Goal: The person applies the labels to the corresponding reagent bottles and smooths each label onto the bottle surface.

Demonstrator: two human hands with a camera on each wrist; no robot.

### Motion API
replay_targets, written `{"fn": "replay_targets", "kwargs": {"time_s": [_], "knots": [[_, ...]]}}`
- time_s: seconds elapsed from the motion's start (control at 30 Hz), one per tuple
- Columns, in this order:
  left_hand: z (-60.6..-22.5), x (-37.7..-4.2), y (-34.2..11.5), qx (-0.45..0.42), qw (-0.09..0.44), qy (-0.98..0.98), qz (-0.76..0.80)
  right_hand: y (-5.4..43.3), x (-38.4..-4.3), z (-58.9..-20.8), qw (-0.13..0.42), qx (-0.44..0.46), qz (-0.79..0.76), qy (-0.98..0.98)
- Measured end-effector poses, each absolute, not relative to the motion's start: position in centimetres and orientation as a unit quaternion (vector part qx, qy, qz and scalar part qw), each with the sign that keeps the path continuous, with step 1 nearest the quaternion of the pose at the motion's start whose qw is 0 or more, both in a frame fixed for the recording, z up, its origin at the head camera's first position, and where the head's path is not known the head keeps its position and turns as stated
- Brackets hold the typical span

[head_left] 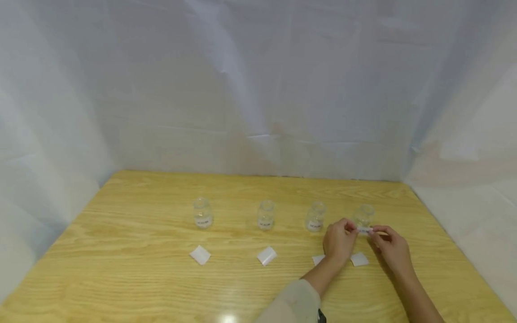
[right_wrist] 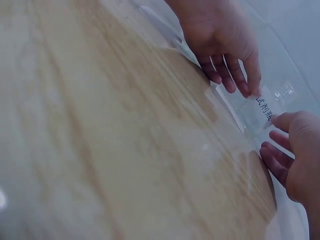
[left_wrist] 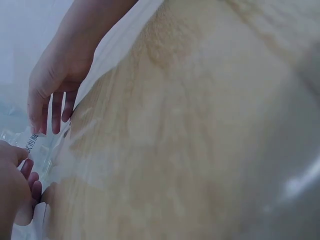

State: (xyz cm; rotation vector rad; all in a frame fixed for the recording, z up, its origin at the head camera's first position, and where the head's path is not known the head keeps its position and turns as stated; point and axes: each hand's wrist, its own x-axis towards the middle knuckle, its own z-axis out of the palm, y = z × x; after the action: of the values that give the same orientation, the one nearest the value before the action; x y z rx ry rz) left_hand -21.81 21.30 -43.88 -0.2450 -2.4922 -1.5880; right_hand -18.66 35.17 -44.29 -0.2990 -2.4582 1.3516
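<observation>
A white label (head_left: 365, 230) with dark printed characters is stretched between both hands, in front of the rightmost clear glass jar (head_left: 365, 212). My left hand (head_left: 339, 240) pinches its left end between thumb and finger. The right hand (head_left: 393, 252) pinches the other end. In the right wrist view the label (right_wrist: 265, 108) shows its writing, with the left hand (right_wrist: 220, 42) above and the right hand (right_wrist: 302, 155) below. The left wrist view has the right hand (left_wrist: 60, 80) at the top and the left hand (left_wrist: 12, 182) at the lower edge. The label overlaps the jar's lower part.
Three labelled glass jars stand to the left: one far left (head_left: 203, 213), one mid-table (head_left: 265, 215), one beside the left hand (head_left: 315, 216). Small white paper pieces (head_left: 200, 255) (head_left: 267, 255) (head_left: 359, 259) lie before the jars, one partly behind the left wrist. White sheeting (head_left: 258, 89) encloses the wooden table (head_left: 141, 278).
</observation>
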Motion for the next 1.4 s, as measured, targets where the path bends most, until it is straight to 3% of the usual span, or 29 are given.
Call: {"fn": "replay_targets", "kwargs": {"time_s": [0.33,0.9,1.4], "knots": [[-44.1,-22.0,21.9,-0.055,0.12,-0.849,-0.511,35.3,-18.9,-44.4,0.174,-0.088,0.493,-0.848],[-44.2,-22.4,22.2,-0.055,0.093,-0.837,-0.537,35.3,-19.0,-44.6,0.18,-0.089,0.495,-0.845],[-44.7,-22.9,22.3,-0.072,0.128,-0.824,-0.547,35.1,-19.4,-44.7,0.182,-0.12,0.487,-0.846]]}}
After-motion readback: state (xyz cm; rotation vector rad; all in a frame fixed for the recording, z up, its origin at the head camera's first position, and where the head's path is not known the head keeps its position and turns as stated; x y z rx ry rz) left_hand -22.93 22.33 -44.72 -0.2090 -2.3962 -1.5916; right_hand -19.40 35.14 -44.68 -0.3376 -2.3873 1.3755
